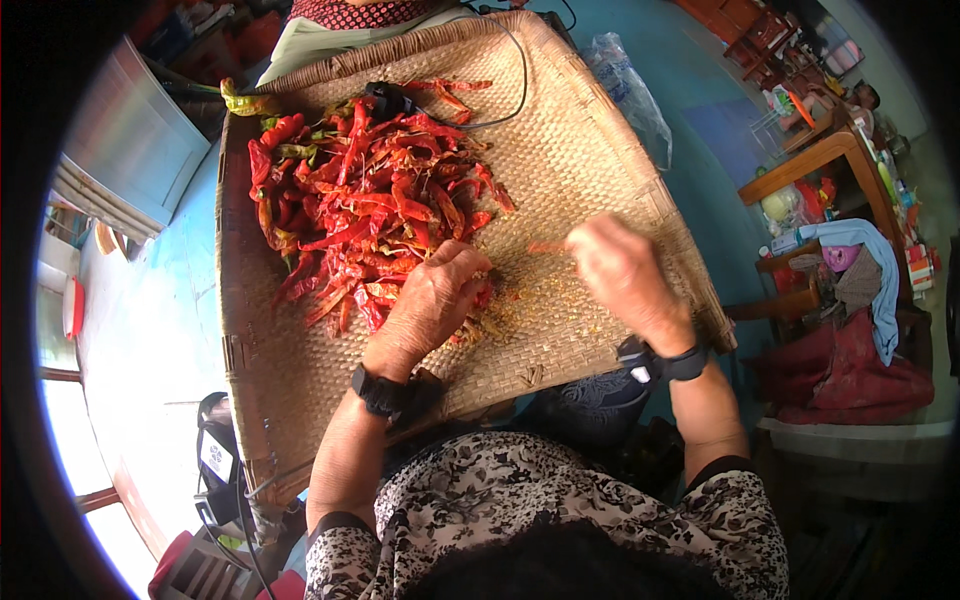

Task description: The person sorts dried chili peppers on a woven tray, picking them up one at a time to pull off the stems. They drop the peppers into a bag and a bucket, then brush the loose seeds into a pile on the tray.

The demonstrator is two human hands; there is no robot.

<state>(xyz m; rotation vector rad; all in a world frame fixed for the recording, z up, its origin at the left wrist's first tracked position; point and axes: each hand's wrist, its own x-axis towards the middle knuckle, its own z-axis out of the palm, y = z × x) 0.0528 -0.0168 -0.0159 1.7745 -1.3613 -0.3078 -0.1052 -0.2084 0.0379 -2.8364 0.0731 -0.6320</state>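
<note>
A large heap of dried red chili peppers point(360, 195), with a few greenish ones, fills the left part of a woven tray point(590, 130). My left hand point(435, 300) is at the near right edge of the heap, fingers curled in; red chili shows under the fingertips. To the right, over bare weave, my right hand point(625, 270) is closed and blurred by motion. A smeared thin red chili pepper point(546, 247) sticks out from its fingertips toward the left. Yellow seeds point(530, 305) and bits lie scattered on the weave between and below my hands.
A black object point(390, 101) with a cable lies at the heap's far edge. Across the tray is a person in a red patterned garment point(355, 12). A clear plastic bag point(630, 95) is beyond the right rim; a wooden chair point(810, 170) and draped clothes point(865, 270) stand farther right.
</note>
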